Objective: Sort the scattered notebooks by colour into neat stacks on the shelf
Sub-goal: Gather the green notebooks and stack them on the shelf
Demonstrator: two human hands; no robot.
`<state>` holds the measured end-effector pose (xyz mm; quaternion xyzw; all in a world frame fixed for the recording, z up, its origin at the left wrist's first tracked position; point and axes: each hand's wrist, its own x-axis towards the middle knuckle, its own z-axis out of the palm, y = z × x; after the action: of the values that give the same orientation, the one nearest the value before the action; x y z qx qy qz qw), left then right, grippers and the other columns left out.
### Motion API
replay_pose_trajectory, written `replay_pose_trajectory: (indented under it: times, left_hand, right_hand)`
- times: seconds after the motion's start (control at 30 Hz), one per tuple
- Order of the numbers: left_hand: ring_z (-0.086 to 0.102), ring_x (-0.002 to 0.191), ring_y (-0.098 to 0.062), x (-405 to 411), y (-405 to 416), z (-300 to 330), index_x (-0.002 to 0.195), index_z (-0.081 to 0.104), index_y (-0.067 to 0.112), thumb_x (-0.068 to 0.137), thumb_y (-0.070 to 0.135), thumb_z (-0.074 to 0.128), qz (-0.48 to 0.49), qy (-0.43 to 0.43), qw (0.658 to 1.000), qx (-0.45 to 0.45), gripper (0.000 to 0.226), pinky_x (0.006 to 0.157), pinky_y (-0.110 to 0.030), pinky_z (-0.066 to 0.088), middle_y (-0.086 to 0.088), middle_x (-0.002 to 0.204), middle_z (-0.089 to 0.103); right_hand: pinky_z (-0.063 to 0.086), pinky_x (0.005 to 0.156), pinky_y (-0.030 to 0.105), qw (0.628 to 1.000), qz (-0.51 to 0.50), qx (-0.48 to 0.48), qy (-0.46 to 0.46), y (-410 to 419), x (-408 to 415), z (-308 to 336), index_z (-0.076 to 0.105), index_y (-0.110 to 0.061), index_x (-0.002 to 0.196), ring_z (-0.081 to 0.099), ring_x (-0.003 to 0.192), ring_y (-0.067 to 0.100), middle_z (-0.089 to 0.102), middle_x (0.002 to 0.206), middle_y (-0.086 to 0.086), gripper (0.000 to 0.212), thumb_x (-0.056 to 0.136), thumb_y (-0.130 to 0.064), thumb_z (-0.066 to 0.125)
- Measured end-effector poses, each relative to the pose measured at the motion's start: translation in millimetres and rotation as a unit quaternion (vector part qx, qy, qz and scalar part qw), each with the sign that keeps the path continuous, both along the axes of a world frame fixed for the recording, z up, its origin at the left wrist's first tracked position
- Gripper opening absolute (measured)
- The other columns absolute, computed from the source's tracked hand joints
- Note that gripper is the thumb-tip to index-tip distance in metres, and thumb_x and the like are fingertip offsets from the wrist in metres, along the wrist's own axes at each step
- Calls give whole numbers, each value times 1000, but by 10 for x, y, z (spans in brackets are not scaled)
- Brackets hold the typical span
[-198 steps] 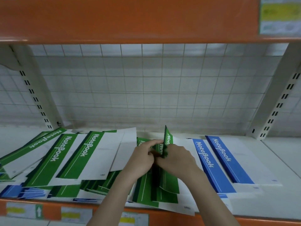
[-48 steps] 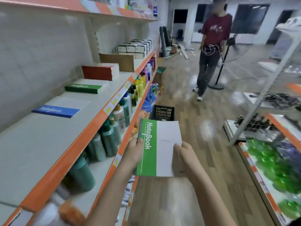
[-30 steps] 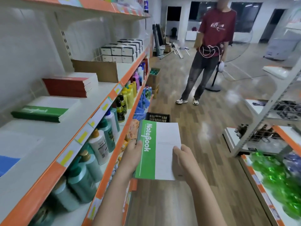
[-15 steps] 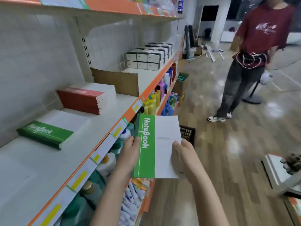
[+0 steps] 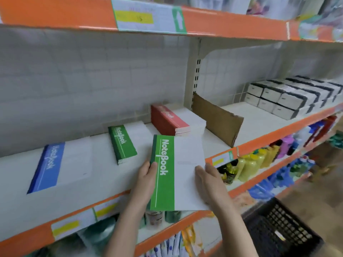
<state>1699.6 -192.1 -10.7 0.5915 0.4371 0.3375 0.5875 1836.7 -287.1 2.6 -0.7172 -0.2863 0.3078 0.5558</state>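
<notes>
Three colour stacks already stand in a row on the shelf [image 5: 167, 184]: a blue stack [image 5: 61, 166] at the left, a green stack [image 5: 124, 141] in the middle and a taller red stack [image 5: 174, 120] at the right, just short of a cardboard divider [image 5: 217, 119]. Each looks squared up, though the blur hides their edges. A bundle of green notebooks [image 5: 174, 173] is in the air over the front of the shelf, just right of the green stack and not touching it. The left hand [image 5: 146, 180] grips its green spine edge with the thumb on top; the right hand [image 5: 209, 182] holds the white side, its fingers curled at the edge, though whether any reach beneath I cannot tell. By the look of things the sorting is well advanced: what is left here is to set this bundle on the green stack and square it. Whether more scattered notebooks wait elsewhere cannot be seen. Further right sit white boxes [image 5: 289, 95], and bottles [image 5: 250, 166] line the shelf below.
</notes>
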Motion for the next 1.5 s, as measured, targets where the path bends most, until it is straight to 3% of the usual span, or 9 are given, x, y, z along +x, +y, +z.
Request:
replay_pose_trajectory:
  times: [0.2,0.37,0.53,0.7,0.83,0.97,1.07,1.3,1.5]
  left_hand:
    - [70,68,-9,-181,-65,-99,85,63,23,101,29,42,122,2,992,-22,27,70,-32,53,12,73,73]
    - [63,56,7,-398,-120,-130,80,58,29,101,24,42,220,-11,975,-28,27,48,-12,45,19,61,68]
    - [66,75,-12,-549,51,-11,85,61,24,99,29,46,240,1,970,-49,21,70,-29,52,6,82,70]
    - [60,83,-9,-519,312,70,92,55,28,101,37,40,265,46,963,-31,19,79,-28,47,12,89,59]
    - [64,74,-26,-449,680,149,86,62,-7,102,24,37,238,114,964,24,43,72,-33,48,-23,88,68]
    - [59,69,-26,-399,1098,167,81,58,-9,101,23,38,250,169,951,65,43,65,-30,42,-29,86,65]
    - [54,65,-20,-373,1370,185,71,55,0,99,20,40,251,196,944,84,38,61,-28,38,-22,75,61]
    - [45,55,-15,-314,1737,101,66,52,6,97,18,45,251,279,919,124,34,50,-23,31,-8,62,52]
    - [40,51,-15,-282,1796,17,60,48,10,95,16,46,243,304,912,130,35,48,-23,31,-7,58,48]
  right_hand:
    - [41,57,22,992,123,7,14,207,33,-70,57,-13,87,55,71,13,62,83,2,20,98,-22,43]
    - [29,57,30,986,154,40,-42,337,-17,-170,52,3,83,40,69,17,46,73,7,29,97,-21,46]
    - [22,46,22,973,185,84,-111,518,-25,-179,55,-3,73,27,48,9,34,47,-9,24,93,-16,53]
    - [29,46,16,974,157,76,-142,902,38,-214,52,-7,65,35,47,3,42,54,-7,27,90,-15,56]
    - [32,47,12,972,149,76,-164,1281,82,-170,52,-7,63,41,48,2,44,47,-9,27,90,-11,57]
    - [34,50,12,971,129,62,-190,1722,111,-68,51,-14,59,49,58,10,55,58,-6,30,89,-10,57]
    - [42,62,26,973,111,26,-201,1986,123,-17,60,-10,65,56,69,21,62,68,-1,24,89,-13,56]
    - [36,60,24,959,88,-5,-269,2307,102,-28,69,-5,84,65,77,30,71,82,12,20,91,-15,53]
    - [33,56,27,949,84,-16,-304,2355,115,-94,55,-9,70,50,58,29,65,71,15,24,92,-16,48]
